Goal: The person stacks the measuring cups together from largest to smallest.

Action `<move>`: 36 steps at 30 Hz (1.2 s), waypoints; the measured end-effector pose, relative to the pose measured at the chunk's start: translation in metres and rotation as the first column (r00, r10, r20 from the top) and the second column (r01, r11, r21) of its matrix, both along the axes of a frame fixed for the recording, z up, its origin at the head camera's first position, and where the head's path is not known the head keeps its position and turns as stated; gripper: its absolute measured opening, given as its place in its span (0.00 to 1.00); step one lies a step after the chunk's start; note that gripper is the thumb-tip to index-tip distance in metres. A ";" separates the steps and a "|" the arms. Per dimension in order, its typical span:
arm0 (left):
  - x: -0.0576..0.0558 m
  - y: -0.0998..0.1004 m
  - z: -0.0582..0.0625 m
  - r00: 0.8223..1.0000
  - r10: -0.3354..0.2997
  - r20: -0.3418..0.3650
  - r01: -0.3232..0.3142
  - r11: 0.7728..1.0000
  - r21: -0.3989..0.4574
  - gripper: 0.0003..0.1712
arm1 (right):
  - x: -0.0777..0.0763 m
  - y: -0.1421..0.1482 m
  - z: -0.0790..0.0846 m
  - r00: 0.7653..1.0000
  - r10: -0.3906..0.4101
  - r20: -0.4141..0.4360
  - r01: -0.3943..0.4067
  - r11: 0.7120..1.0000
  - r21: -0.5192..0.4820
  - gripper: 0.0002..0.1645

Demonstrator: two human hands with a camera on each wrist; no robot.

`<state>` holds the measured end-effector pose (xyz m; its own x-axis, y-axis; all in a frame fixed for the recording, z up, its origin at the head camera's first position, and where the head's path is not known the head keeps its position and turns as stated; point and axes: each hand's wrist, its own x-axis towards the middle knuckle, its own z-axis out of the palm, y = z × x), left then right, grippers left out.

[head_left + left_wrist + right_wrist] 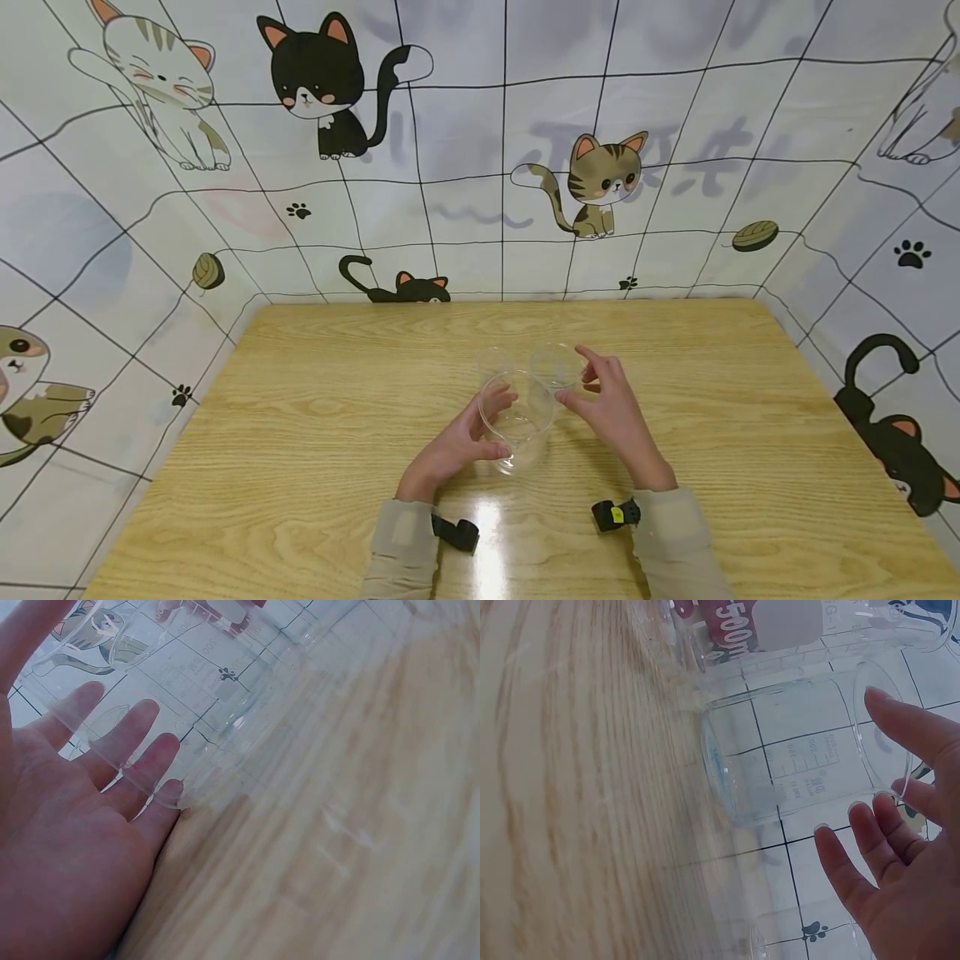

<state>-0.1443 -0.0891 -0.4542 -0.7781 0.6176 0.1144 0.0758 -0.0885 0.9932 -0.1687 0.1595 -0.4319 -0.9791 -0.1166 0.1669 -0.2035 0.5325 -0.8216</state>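
Several clear beakers stand close together on the wooden table. My left hand (457, 442) holds the largest beaker (534, 450), thumb on the near side and fingers round the far side, visible through its wall in the left wrist view. Behind it and to the right is a medium beaker (795, 750) with white graduation marks. My right hand (611, 408) holds that one near the rim, thumb and index finger on opposite sides; the other fingers hang loosely. Left of the medium beaker stands a small beaker (493, 360), partly covered by the largest one.
Along the lower edge of the right wrist view another transparent vessel (787, 937) is partly visible. The wooden table (300, 467) meets a cat-patterned cloth backdrop (465, 150) at the back and sides. Light glares off the tabletop between the forearms.
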 end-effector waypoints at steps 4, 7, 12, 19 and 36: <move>-0.004 0.000 -0.012 1.000 0.016 -0.009 -0.016 1.000 -0.005 0.49 | 0.000 0.000 -0.002 1.000 0.020 0.000 -0.020 1.000 -0.013 0.44; -0.006 -0.001 -0.019 1.000 0.024 -0.018 -0.024 1.000 -0.012 0.48 | 0.000 0.001 -0.004 0.999 0.036 -0.007 -0.036 0.999 -0.038 0.45; -0.007 -0.001 -0.024 1.000 0.025 -0.017 -0.026 1.000 -0.010 0.48 | -0.001 0.001 -0.008 0.998 0.062 -0.005 -0.062 0.997 -0.053 0.45; -0.005 0.000 -0.018 1.000 0.027 -0.005 -0.027 1.000 -0.009 0.47 | 0.000 0.001 -0.008 0.995 0.075 0.069 -0.071 0.996 -0.058 0.47; 0.000 0.000 0.000 1.000 0.022 -0.001 -0.022 1.000 -0.018 0.48 | -0.001 -0.002 -0.009 0.982 0.105 0.158 -0.083 0.987 -0.137 0.53</move>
<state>-0.1446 -0.0888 -0.4541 -0.7916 0.6021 0.1040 0.0785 -0.0686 0.9945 -0.1702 0.1577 -0.4411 -0.9800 -0.1972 0.0250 -0.1046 0.4044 -0.9086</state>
